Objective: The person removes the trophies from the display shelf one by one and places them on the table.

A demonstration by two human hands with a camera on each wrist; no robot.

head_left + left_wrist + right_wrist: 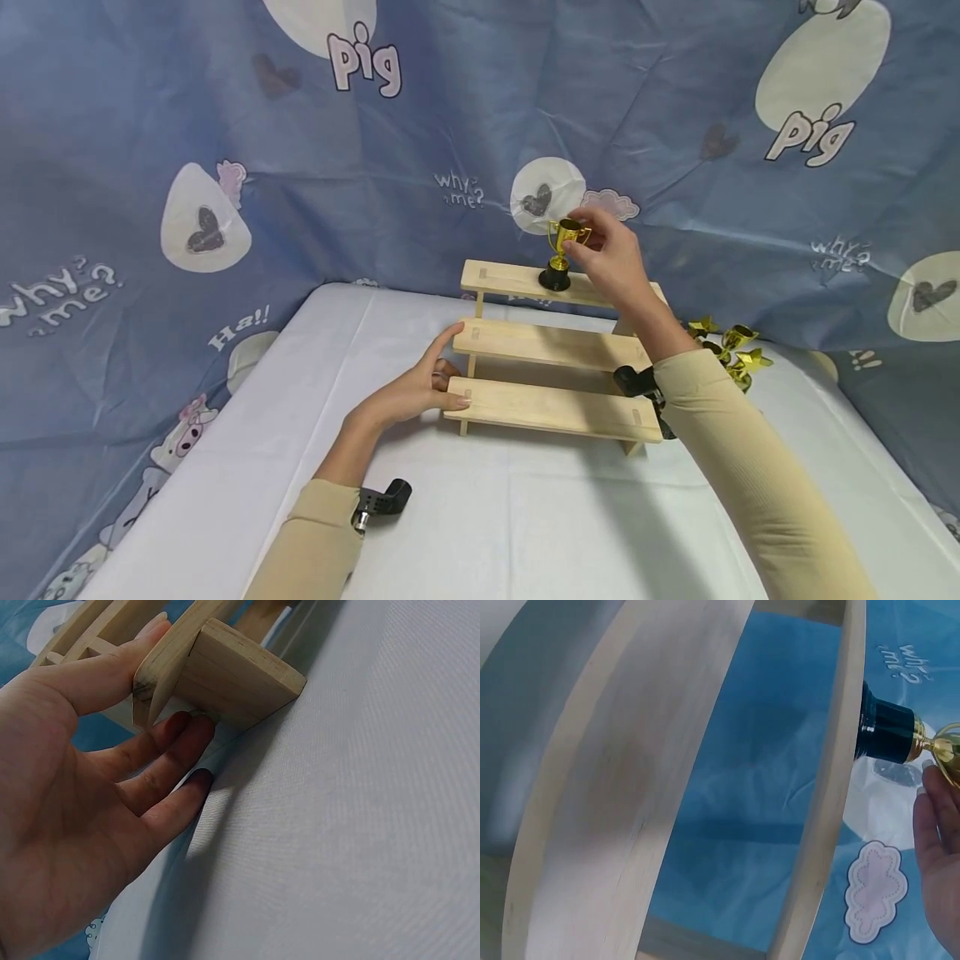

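A three-tier wooden display stand (555,406) stands on the white-covered table. On its top tier, left of the middle, is a small gold trophy cup (567,237) with a black base. My right hand (618,260) pinches the cup near its rim and handle. In the right wrist view the trophy's black base (889,731) meets the top board, and part of the right hand (943,862) shows beside the cup. My left hand (405,392) grips the stand's left end. In the left wrist view the left hand (75,802) has its thumb on a board and other fingers beneath.
Several gold trophies (738,337), some star-topped (753,360), are right of the stand, partly hidden by the right arm. A printed blue cloth (420,208) hangs behind the white-covered table (465,517). A black wrist camera (390,497) sits on the left wrist.
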